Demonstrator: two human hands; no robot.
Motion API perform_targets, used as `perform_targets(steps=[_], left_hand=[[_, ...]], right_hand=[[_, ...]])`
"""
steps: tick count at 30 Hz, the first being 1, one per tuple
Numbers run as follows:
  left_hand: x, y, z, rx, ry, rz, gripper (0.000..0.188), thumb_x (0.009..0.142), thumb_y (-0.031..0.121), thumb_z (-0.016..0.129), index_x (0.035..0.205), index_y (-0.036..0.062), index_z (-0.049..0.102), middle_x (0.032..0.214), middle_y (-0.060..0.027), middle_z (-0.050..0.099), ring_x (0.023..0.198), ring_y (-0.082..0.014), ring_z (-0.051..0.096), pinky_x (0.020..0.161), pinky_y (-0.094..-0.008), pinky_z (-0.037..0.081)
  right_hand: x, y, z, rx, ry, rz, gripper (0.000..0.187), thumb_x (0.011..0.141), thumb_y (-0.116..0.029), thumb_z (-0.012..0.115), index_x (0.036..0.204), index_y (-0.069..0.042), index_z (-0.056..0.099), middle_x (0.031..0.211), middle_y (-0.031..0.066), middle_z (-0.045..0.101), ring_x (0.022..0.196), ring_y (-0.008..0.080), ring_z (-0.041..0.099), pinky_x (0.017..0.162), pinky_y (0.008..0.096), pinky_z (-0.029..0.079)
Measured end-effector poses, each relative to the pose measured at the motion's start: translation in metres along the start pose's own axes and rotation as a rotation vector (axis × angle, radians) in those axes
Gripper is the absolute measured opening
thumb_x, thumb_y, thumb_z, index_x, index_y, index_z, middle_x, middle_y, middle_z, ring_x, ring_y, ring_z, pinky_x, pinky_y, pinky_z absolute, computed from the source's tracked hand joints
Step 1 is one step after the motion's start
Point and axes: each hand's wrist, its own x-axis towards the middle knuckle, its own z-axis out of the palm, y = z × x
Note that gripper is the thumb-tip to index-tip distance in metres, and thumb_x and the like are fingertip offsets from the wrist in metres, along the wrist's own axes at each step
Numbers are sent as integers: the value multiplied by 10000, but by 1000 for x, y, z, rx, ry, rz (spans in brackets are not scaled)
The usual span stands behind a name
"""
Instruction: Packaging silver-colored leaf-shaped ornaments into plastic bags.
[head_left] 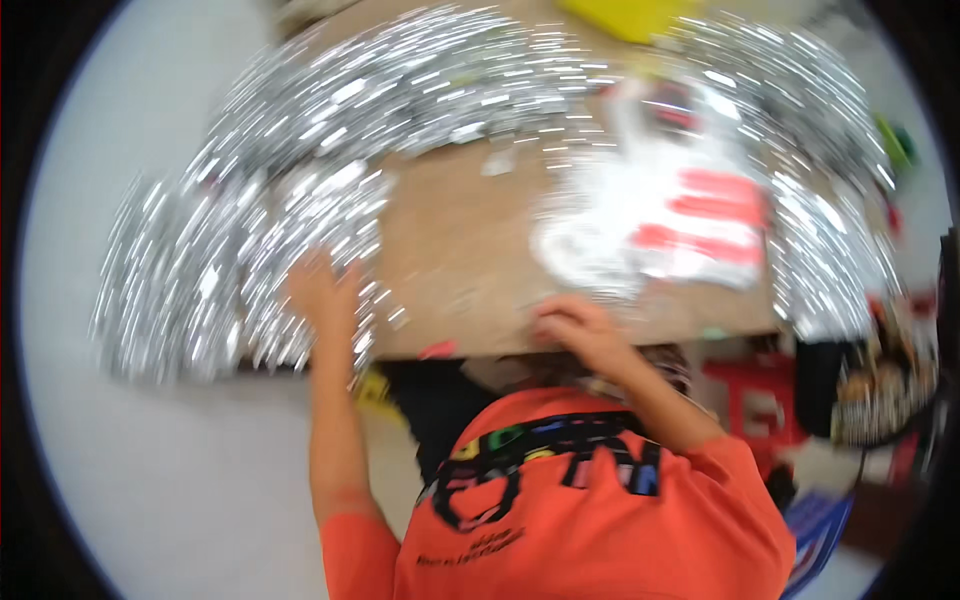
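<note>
Orange shirt (600,500) filled the foreground. Left hand (325,290) lay spread on silver tinsel (300,200), which ran leftward off the table (460,250). Right hand (580,335), curled at the near edge, pinched nothing discernible.

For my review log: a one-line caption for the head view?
Blurred view: left hand in silver tinsel, right hand at brown table edge.

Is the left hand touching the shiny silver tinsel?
Touching. The head view, though blurred, shows the left hand lying in the tinsel, strands over its fingers.

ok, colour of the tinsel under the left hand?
Shiny silver tinsel, by the left hand; head view, blurred.
</note>
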Motion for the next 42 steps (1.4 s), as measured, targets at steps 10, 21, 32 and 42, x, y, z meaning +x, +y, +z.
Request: perform_targets(steps=[10, 21, 32, 42], left_hand=[[-5, 43, -27, 436, -404, -1, 770, 803, 452, 616, 1472, 241, 298, 1532, -154, 225, 1396, -353, 229, 1023, -646, 243], [0, -28, -36, 429, -283, 61, 729, 814, 333, 636, 1464, 238, 320, 1483, -157, 324, 1328, -378, 337, 991, -558, 338], [-14, -22, -6, 284, -234, 228, 601, 882, 310, 551, 1437, 169, 369, 1481, -169, 332, 1360, -338, 316, 1044, -607, 239], [-36, 6, -16, 154, -113, 420, 636, 808, 280, 630, 1404, 190, 428, 1490, -147, 325, 1376, -339, 292, 1034, -674, 167]], right_hand=[[-2, 13, -5, 98, -112, -228, 232, 948, -192, 531, 1090, -20, 597, 913, 29, 637, 800, 93, 614, 699, 255, 504], [7, 17, 0, 180, -181, -240, 224, 941, -169, 536, 1090, -13, 596, 916, 32, 620, 824, 88, 592, 726, 250, 497], [13, 11, 13, -293, -19, -472, 201, 887, -137, 554, 1063, -58, 611, 902, 85, 643, 826, 205, 626, 743, 330, 495], [96, 7, 90, -512, -82, -667, 272, 805, -151, 591, 1071, -93, 612, 963, 143, 614, 903, 341, 594, 782, 427, 460]])
